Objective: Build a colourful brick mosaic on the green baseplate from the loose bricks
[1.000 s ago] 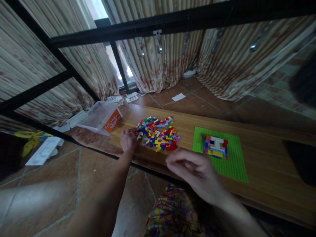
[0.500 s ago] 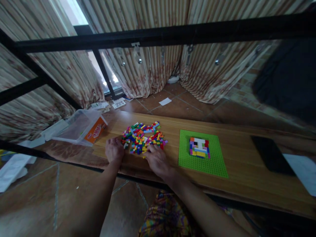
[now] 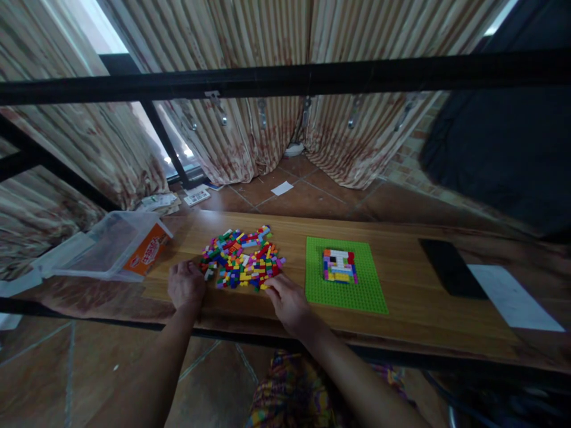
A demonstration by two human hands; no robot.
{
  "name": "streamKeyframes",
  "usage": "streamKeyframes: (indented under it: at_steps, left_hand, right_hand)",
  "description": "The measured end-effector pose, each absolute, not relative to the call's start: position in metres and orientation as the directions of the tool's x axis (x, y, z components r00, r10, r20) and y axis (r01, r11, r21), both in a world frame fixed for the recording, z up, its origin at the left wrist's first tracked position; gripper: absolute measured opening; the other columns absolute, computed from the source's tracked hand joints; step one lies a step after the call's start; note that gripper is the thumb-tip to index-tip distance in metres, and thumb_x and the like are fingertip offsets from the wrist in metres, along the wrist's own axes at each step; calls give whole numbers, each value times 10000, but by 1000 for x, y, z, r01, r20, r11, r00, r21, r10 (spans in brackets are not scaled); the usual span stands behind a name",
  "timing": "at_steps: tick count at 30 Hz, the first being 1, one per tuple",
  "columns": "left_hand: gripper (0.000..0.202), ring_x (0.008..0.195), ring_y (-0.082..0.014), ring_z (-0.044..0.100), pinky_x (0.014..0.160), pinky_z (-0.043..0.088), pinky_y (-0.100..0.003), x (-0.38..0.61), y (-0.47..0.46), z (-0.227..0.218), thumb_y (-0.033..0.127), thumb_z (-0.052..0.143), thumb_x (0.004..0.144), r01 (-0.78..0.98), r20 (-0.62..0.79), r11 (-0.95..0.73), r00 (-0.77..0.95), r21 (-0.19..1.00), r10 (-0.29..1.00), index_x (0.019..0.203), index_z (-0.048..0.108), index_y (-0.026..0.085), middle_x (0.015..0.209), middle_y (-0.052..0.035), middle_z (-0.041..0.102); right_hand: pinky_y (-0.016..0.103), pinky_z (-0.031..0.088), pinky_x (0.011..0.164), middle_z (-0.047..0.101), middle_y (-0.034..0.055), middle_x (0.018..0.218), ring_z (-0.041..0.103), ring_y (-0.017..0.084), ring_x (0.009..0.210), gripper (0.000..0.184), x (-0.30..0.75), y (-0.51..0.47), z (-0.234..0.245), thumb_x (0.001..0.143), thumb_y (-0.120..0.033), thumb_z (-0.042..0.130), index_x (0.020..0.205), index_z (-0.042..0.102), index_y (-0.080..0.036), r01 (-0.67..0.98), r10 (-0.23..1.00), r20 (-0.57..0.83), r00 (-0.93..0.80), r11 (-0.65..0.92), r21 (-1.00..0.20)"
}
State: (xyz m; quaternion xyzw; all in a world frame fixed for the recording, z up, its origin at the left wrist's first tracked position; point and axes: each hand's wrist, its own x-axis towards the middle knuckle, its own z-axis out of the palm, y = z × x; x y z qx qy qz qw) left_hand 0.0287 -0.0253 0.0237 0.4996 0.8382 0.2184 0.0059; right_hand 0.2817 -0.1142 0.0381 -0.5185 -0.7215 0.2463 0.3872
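Note:
A pile of small coloured bricks (image 3: pixel 243 261) lies on the wooden table (image 3: pixel 414 324). My left hand (image 3: pixel 185 286) rests knuckles up at the pile's left edge, its fingers curled under. At the pile's near right corner my right hand (image 3: pixel 288 300) has its fingers bent down together onto the bricks; what they pinch is hidden. To the right lies a green baseplate (image 3: pixel 357 297) with a small flat build (image 3: pixel 339 266) of white, orange, purple and yellow bricks on it.
A clear plastic box (image 3: pixel 111 246) with an orange label lies on its side at the table's left end. A flat black device (image 3: pixel 450 267) and a white sheet (image 3: pixel 513 297) lie at the right. A black frame bar (image 3: pixel 285 77) crosses overhead, with curtains behind.
My right hand came down from in front of the baseplate to the pile's near right edge. The view swung left, so everything shifted. My left hand stayed by the pile.

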Motion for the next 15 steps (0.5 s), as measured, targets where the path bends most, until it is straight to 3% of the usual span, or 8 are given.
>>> streamKeyframes:
  at_steps: [5,11,15]
  left_hand:
    - [399,1049,-273,549,892,446,-403,31,-26,27,330,337,925,827,193,414,-509,381,839,1106,642,147,1146,-156,590]
    - [419,1076,-296,547,909,446,-432,32,-26,30,344,327,923,812,157,433,-523,392,838,1115,645,149,1178,-168,583]
    - [409,1059,-302,553,898,454,-443,32,-26,30,328,346,914,817,170,423,-516,392,840,1114,647,136,1185,-185,580]
  right_hand:
    - [301,485,790,671,41,923,634,182,879,184,330,-128,47,941,-226,463,966,645,-233,575,949,316,-20,269,-772]
    - [345,494,798,675,76,937,638,214,864,233,432,-128,51,908,-360,500,924,674,-205,700,884,379,274,87,-708]
    - [352,493,739,668,79,867,626,218,775,301,476,-115,44,884,-413,496,857,701,-194,781,877,377,299,2,-625]
